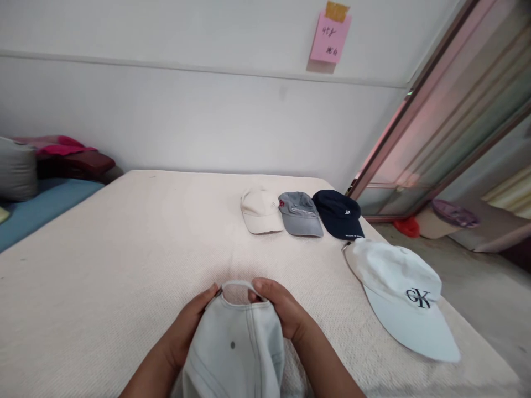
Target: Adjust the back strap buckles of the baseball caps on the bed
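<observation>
Both my hands grip a pale grey-white cap [234,345] low in the middle of the view, its back strap pointing away from me. My left hand [186,326] wraps the cap's left side, and my right hand [282,312] holds its right side with the fingers curled over the rim. The cap rests above a cream textured bed cover [124,254]. To the right lies a white cap with a dark logo [400,296]. Farther back a cream cap [259,210], a grey cap [299,213] and a navy cap [338,213] lie in a row.
A white wall with a pink note [329,37] stands behind the bed. On the left are a blue mattress [37,207] and red and grey bedding [66,152]. A sliding glass door [448,127] and grey floor [485,287] lie to the right.
</observation>
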{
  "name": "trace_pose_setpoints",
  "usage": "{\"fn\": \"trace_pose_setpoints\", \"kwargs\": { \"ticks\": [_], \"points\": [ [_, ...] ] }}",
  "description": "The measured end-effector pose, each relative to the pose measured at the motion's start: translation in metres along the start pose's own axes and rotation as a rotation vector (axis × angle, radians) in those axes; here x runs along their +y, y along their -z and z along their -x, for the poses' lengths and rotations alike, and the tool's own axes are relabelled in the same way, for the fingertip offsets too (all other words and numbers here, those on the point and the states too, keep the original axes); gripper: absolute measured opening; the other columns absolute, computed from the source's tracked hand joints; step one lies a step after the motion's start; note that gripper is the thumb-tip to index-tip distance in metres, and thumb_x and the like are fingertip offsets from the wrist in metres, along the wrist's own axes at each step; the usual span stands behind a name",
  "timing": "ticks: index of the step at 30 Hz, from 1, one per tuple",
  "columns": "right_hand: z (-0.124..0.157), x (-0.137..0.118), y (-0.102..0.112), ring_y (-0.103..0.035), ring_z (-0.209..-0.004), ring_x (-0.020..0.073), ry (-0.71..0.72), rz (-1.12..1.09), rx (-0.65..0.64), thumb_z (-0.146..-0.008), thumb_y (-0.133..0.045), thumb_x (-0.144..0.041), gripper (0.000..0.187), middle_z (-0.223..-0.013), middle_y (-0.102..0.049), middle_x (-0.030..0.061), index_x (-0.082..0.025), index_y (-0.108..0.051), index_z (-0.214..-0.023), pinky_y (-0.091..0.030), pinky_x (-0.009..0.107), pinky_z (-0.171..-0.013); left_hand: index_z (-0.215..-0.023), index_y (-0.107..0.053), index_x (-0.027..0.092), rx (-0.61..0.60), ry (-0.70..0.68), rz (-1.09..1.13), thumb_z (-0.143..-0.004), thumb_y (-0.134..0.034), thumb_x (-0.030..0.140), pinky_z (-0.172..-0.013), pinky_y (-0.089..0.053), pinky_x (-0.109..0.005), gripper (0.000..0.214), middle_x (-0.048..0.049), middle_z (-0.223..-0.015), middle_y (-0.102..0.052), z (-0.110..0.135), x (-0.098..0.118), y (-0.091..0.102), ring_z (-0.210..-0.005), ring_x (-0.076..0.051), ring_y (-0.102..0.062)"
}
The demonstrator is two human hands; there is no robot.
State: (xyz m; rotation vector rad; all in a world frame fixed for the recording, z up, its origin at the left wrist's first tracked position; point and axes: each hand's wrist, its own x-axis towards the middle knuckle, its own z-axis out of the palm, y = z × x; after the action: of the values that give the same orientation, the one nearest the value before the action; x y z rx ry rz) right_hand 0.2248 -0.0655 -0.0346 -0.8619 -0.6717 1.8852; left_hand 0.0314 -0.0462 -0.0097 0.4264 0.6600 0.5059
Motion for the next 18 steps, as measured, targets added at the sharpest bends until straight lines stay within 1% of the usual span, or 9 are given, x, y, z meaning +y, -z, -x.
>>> {"fn": "trace_pose_setpoints", "kwargs": {
  "ticks": [2,5,8,11,14,18],
  "points": [
    [-0.001,-0.004,0.002,-0.036,-0.042,0.0059,0.036,-0.098,0.027,-0.074,-0.070,-0.044,0.034,-0.051,-0.046,-0.0045,-0.013,-0.057,-0.068,-0.026,0.020,-0.043,-0.109,-0.069,0.013,-0.056,0.022,0.028,-0.085,-0.054,0.045,-0.086,-0.046,-0.041,0.043,-0.0150,-0.093,-0.074,-0.001,-0.005,0.005,-0.091,-0.031,-0.067],
    [0.000,-0.012,0.006,-0.035,-0.040,0.0055,0.078,-0.202,0.070,-0.071,-0.073,-0.041,0.032,-0.049,-0.044,-0.0059,-0.014,-0.056,-0.066,-0.027,0.019,-0.043,-0.115,-0.067,0.013,-0.107,0.001,-0.024,-0.087,-0.053,0.041,-0.090,-0.043,-0.039,0.042,-0.0161,-0.099,-0.073,-0.001,-0.011,0.013,-0.099,-0.030,-0.065],
    [0.001,-0.018,0.009,-0.039,-0.041,0.0068,0.107,-0.244,0.154,-0.069,-0.075,-0.040,0.031,-0.049,-0.046,-0.0061,-0.016,-0.055,-0.066,-0.032,0.020,-0.045,-0.116,-0.067,0.013,-0.102,-0.048,-0.094,-0.086,-0.058,0.036,-0.091,-0.042,-0.038,0.039,-0.0166,-0.102,-0.072,-0.002,-0.016,0.016,-0.102,-0.030,-0.064],
    [0.000,-0.020,0.013,-0.044,-0.043,0.0090,0.123,-0.225,0.225,-0.070,-0.074,-0.041,0.031,-0.051,-0.050,-0.0049,-0.017,-0.056,-0.066,-0.036,0.022,-0.047,-0.116,-0.067,0.014,-0.066,-0.071,-0.072,-0.085,-0.059,0.037,-0.093,-0.041,-0.038,0.040,-0.0166,-0.106,-0.071,-0.006,-0.018,0.011,-0.104,-0.030,-0.063],
    [-0.002,-0.018,0.014,-0.048,-0.046,0.0102,0.131,-0.206,0.251,-0.071,-0.073,-0.041,0.030,-0.054,-0.054,-0.0035,-0.016,-0.057,-0.067,-0.039,0.023,-0.050,-0.121,-0.064,0.016,-0.046,-0.053,0.012,-0.085,-0.057,0.041,-0.094,-0.041,-0.039,0.044,-0.0150,-0.111,-0.070,-0.010,-0.014,0.005,-0.106,-0.030,-0.062],
    [-0.005,-0.014,0.013,-0.052,-0.051,0.0104,0.107,-0.218,0.270,-0.071,-0.074,-0.038,0.027,-0.060,-0.059,-0.0013,-0.014,-0.061,-0.070,-0.040,0.023,-0.054,-0.123,-0.063,0.019,-0.030,-0.018,0.148,-0.085,-0.054,0.046,-0.094,-0.042,-0.039,0.047,-0.0121,-0.110,-0.071,-0.010,0.001,0.005,-0.107,-0.029,-0.062]
  ]
}}
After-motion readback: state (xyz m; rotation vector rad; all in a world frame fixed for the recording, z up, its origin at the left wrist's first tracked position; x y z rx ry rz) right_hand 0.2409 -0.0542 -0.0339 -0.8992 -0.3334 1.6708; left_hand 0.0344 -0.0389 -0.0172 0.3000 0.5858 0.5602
